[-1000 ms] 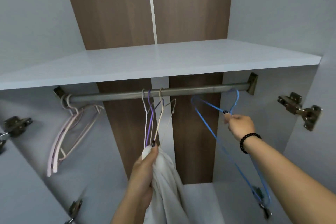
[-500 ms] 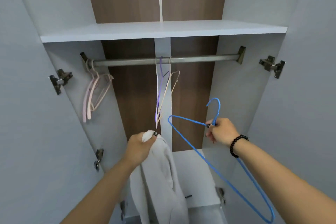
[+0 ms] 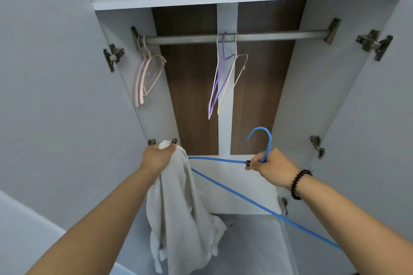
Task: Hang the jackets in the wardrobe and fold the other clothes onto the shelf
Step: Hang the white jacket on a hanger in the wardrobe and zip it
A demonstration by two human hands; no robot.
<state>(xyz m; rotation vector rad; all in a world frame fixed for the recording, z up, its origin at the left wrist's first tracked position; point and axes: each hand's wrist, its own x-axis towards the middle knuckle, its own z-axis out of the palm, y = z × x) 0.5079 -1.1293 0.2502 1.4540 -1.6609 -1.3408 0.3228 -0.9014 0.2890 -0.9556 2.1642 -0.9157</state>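
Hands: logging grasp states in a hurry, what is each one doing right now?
Left hand: closed, gripping the white garment by its top.
Right hand: closed around the blue hanger just below its hook.

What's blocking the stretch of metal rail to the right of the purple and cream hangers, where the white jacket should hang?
Nothing visible. That stretch of the metal rail is bare. The white jacket hangs from the left hand; the right hand grips the blue wire hanger, not yet threaded in.
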